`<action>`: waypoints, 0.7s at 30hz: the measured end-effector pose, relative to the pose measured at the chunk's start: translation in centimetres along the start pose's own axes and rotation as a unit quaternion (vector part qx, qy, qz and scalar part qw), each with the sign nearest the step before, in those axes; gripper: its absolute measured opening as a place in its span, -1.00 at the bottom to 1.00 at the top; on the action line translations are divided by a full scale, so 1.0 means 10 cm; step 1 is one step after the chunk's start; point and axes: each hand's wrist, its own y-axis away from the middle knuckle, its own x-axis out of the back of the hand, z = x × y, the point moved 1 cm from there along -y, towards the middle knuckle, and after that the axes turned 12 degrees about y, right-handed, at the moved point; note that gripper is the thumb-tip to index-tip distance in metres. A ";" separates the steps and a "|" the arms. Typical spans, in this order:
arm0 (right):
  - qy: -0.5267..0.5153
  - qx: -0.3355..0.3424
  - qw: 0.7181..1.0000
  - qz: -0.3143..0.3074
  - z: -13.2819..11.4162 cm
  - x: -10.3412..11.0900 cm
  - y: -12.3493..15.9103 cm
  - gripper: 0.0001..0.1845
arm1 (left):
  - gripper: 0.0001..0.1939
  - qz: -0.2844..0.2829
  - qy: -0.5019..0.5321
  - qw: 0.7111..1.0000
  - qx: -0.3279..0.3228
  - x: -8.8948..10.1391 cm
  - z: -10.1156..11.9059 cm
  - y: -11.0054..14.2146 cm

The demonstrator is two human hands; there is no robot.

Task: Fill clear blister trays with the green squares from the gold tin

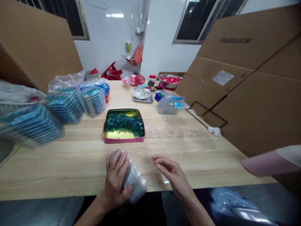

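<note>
I look through the 1 camera on my head, facing forward and down from the near edge of the wooden table (77,171). My left hand (115,183) and right hand (171,172) sit close at the bottom, with the white tiled wall (108,40) far off beyond the table.

The room is brightly and evenly lit from overhead, and a patch of glare is thrown onto the white wall tiles (114,15). Only faint, soft shadows are cast on the wooden table (70,171). The stacked packs (35,125) at the left and the clear plastic stack (134,179) at the bottom are softened by motion blur, and the cardboard sheets (256,94) are stretched by distortion toward the frame edge.
</note>
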 end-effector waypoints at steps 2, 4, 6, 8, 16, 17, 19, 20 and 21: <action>-0.071 -0.014 0.994 -0.084 -0.19 -0.26 -0.06 -0.75 | -0.41 -0.005 -0.005 1.000 0.003 0.00 0.01 -0.01; -0.120 -0.016 0.982 -0.145 -0.31 -0.45 -0.11 -0.72 | -0.41 -0.008 -0.007 1.000 0.006 0.00 0.01 -0.02; -0.148 -0.017 0.972 -0.181 -0.37 -0.56 -0.15 -0.69 | -0.40 -0.004 -0.006 1.000 0.008 0.00 0.01 -0.02; -0.161 -0.020 0.968 -0.193 -0.38 -0.61 -0.17 -0.67 | -0.39 -0.002 -0.004 1.000 0.008 -0.01 0.01 -0.02; -0.178 -0.032 0.962 -0.205 -0.33 -0.61 -0.17 -0.68 | -0.35 -0.003 0.003 1.000 0.014 -0.02 0.00 0.00; -0.178 -0.032 0.962 -0.206 -0.33 -0.61 -0.17 -0.68 | -0.35 -0.002 0.004 1.000 0.012 -0.02 0.00 0.00; -0.177 -0.034 0.961 -0.210 -0.34 -0.61 -0.16 -0.67 | -0.35 -0.003 0.004 1.000 0.012 -0.02 0.00 0.01; -0.176 -0.035 0.960 -0.213 -0.35 -0.61 -0.16 -0.66 | -0.35 -0.003 0.003 1.000 0.012 -0.02 0.00 0.01; -0.176 -0.035 0.960 -0.215 -0.36 -0.61 -0.16 -0.65 | -0.35 -0.005 0.003 1.000 0.014 -0.02 0.00 0.01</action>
